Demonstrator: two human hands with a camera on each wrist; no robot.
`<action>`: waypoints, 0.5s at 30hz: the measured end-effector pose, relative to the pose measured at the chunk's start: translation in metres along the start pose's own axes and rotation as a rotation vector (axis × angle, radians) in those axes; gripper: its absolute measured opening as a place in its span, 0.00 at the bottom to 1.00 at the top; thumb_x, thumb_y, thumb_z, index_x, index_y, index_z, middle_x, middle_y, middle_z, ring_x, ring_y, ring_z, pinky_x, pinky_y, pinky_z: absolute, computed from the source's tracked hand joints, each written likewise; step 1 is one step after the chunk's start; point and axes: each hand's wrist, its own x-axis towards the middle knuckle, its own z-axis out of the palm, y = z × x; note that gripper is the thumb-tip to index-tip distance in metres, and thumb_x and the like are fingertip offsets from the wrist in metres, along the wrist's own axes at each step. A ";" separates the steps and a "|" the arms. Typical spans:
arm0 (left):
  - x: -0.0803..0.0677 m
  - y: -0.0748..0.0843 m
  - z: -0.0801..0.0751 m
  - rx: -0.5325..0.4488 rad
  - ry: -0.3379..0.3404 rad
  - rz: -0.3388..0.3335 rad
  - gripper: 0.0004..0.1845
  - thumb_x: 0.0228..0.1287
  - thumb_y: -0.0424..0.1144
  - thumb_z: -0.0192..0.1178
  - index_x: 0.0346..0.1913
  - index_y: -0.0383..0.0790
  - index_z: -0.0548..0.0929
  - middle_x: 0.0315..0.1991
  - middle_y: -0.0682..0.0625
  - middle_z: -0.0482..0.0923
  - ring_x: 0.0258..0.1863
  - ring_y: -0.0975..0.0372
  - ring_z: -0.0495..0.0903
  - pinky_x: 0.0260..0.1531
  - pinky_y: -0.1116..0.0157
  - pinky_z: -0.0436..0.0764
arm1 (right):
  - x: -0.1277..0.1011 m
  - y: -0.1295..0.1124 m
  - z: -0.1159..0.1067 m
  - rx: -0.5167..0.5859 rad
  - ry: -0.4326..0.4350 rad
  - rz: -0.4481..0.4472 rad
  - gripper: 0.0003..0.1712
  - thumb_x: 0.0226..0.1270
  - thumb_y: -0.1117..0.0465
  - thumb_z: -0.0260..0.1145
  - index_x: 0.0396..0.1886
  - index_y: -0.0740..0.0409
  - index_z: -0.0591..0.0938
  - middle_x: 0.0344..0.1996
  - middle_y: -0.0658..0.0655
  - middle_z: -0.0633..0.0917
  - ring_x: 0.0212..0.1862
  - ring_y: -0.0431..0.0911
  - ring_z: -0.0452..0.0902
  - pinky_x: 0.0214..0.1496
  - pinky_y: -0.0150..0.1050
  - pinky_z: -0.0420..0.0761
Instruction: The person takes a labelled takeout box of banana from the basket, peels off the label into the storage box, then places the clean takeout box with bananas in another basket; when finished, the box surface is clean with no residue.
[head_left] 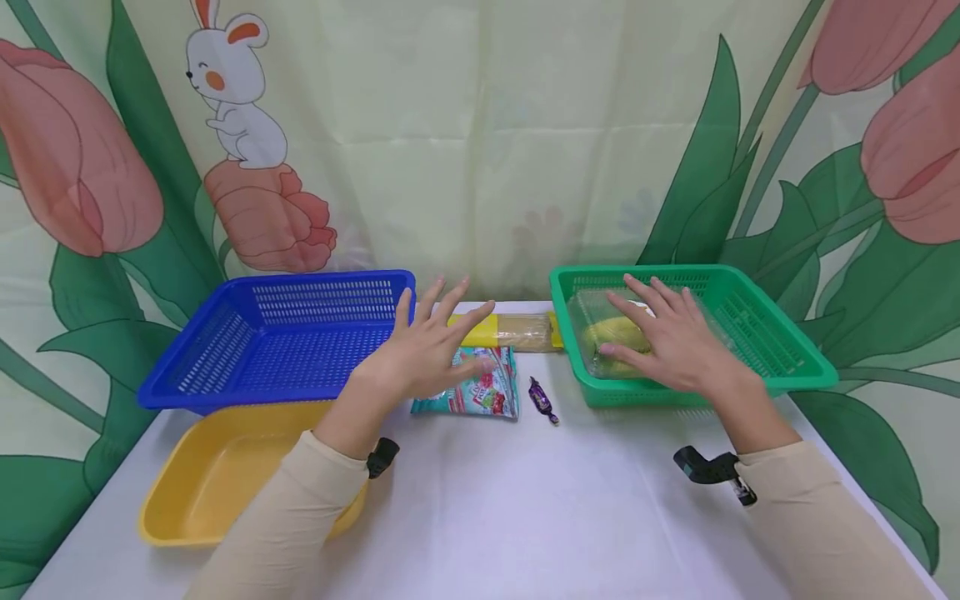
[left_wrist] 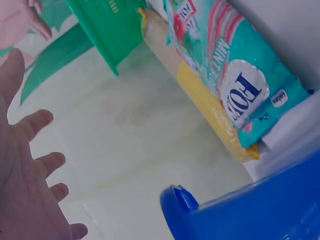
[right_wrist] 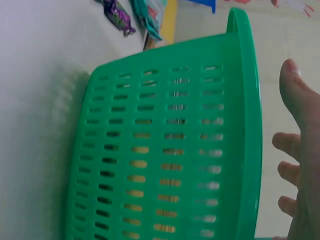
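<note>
My left hand (head_left: pixel 420 350) is held in the air with its fingers spread, over the teal candy bag (head_left: pixel 480 392) and beside the blue basket (head_left: pixel 247 396). Nothing is in its grasp. My right hand (head_left: pixel 675 337), fingers also spread and holding nothing, hovers above the green basket (head_left: pixel 780 379). In that basket lies a clear plastic box (head_left: pixel 588 312) with something yellow-green inside, partly covered by the hand. Behind the candy bag lies a yellow-ended pack (head_left: pixel 525 332) of thin, tan sticks. A small purple wrapped candy (head_left: pixel 542 402) lies between the bag and the green basket.
At the front left, a yellow tray (head_left: pixel 202 492) stands against the blue basket, partly behind my left sleeve. White cloth (head_left: pixel 540 517) covers the table. A printed curtain (head_left: pixel 480 150) with tulips and a rabbit hangs right behind the baskets.
</note>
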 end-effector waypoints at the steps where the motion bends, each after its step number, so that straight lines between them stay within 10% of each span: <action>1: 0.001 0.002 0.000 0.005 -0.002 0.005 0.43 0.71 0.73 0.46 0.83 0.66 0.48 0.85 0.48 0.30 0.82 0.45 0.26 0.74 0.34 0.29 | 0.000 0.003 0.000 -0.003 0.002 0.003 0.46 0.72 0.33 0.61 0.82 0.46 0.62 0.83 0.61 0.52 0.81 0.68 0.42 0.76 0.74 0.40; 15: 0.019 0.019 0.008 -0.032 -0.035 0.100 0.43 0.72 0.73 0.45 0.83 0.64 0.48 0.85 0.50 0.38 0.83 0.48 0.34 0.77 0.35 0.41 | -0.014 0.043 0.007 0.101 0.010 0.063 0.44 0.76 0.37 0.59 0.83 0.51 0.58 0.81 0.65 0.53 0.78 0.71 0.47 0.74 0.73 0.49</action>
